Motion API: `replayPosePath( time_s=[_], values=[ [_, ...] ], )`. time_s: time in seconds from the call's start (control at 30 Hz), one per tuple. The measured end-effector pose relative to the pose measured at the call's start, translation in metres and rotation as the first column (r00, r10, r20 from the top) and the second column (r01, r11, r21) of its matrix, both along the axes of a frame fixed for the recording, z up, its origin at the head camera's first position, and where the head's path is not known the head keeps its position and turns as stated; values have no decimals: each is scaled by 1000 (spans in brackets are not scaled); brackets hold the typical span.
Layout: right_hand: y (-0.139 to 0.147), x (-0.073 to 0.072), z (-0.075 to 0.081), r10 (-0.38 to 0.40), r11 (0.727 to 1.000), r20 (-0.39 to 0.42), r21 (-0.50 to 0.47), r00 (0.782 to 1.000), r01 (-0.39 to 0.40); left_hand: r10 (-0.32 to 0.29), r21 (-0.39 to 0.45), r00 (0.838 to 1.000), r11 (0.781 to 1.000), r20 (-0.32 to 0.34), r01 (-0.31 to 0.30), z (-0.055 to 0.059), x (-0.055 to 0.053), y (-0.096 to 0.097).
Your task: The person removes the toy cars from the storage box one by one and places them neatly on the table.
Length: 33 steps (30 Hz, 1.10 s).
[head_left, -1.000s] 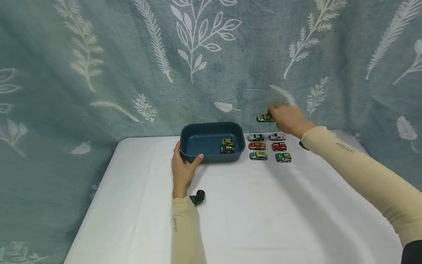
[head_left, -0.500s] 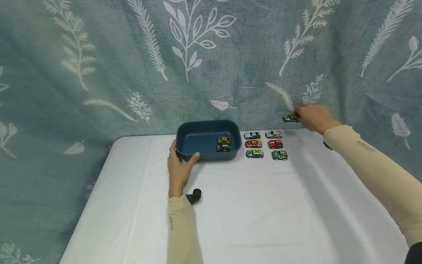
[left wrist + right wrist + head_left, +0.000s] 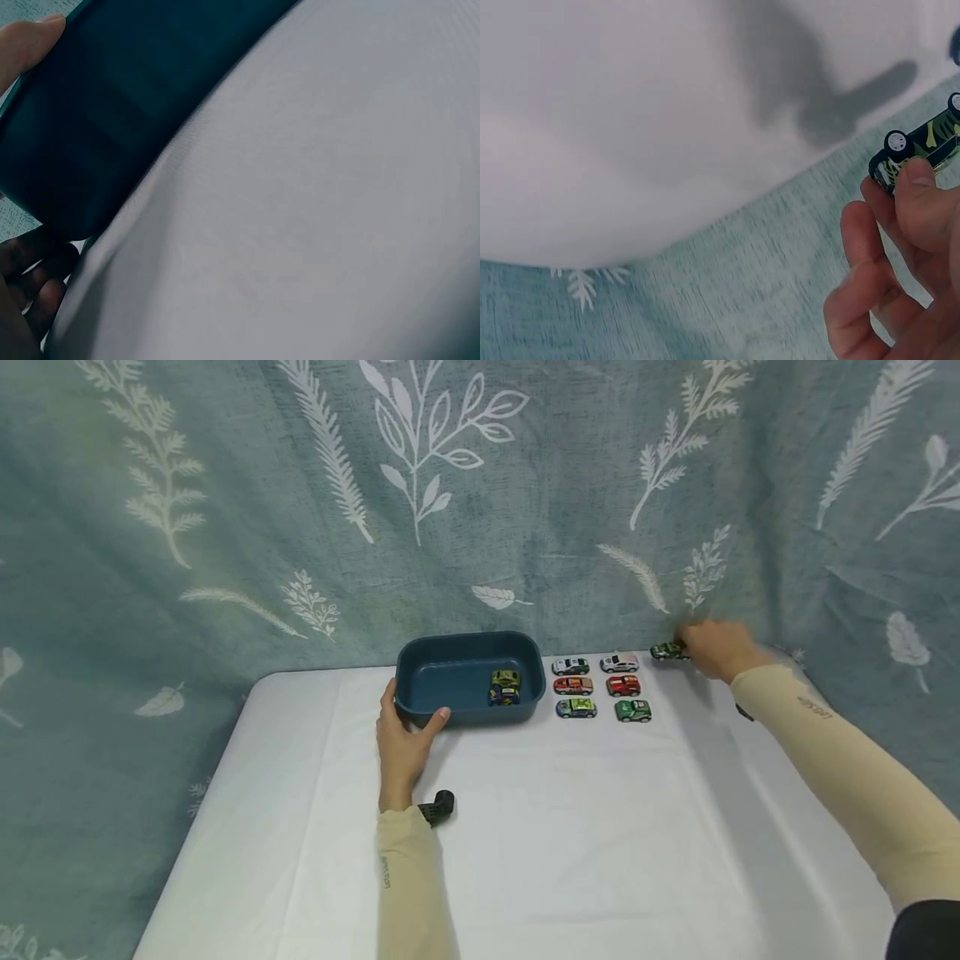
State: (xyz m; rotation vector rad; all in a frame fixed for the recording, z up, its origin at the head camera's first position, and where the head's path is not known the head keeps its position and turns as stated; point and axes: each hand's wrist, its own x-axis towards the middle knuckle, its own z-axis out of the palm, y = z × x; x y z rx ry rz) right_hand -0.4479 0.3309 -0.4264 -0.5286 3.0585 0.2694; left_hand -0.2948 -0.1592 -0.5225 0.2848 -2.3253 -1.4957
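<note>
My right hand (image 3: 720, 650) pinches a dark green patterned toy car (image 3: 670, 651) by its rear end, near the table's back edge. In the right wrist view thumb and finger grip this car (image 3: 919, 146), and its shadow falls on the cloth. At the bin's front left corner, my left hand (image 3: 402, 747) holds the dark blue bin (image 3: 471, 716), thumb on the front rim and fingers along the left side. Inside the bin, at the right, lie a yellow-green toy car (image 3: 506, 678) and a dark blue one (image 3: 504, 696). The left wrist view shows the bin's outer wall (image 3: 112, 120).
Right of the bin, several toy cars stand in two columns, among them a white one (image 3: 618, 663), a red one (image 3: 623, 686) and a green one (image 3: 633, 711). A white cloth (image 3: 570, 843) covers the table. Behind it hangs a leaf-patterned green curtain (image 3: 555, 585).
My right hand has carried the green patterned car rightward past the columns, then lowered it toward the table's back edge. My left hand keeps its hold on the bin.
</note>
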Motion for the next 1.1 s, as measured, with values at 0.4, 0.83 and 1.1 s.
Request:
replayPosePath(
  time_s=[0.4,0.83,1.1],
  values=[
    [0,-8,-17,13,1000,9,-8,1000,-13,11,-8,1000,1000,-17,-12,2,-2,-4],
    [2,1,-30,17,999,10,-45,1000,-16,-4,10,1000,1000,-20,4,1,2,-1],
    [1,-1,-22,-14,996,132,-86,991,26,0,14,1000,1000,-19,1,-1,-1,-2]
  ],
)
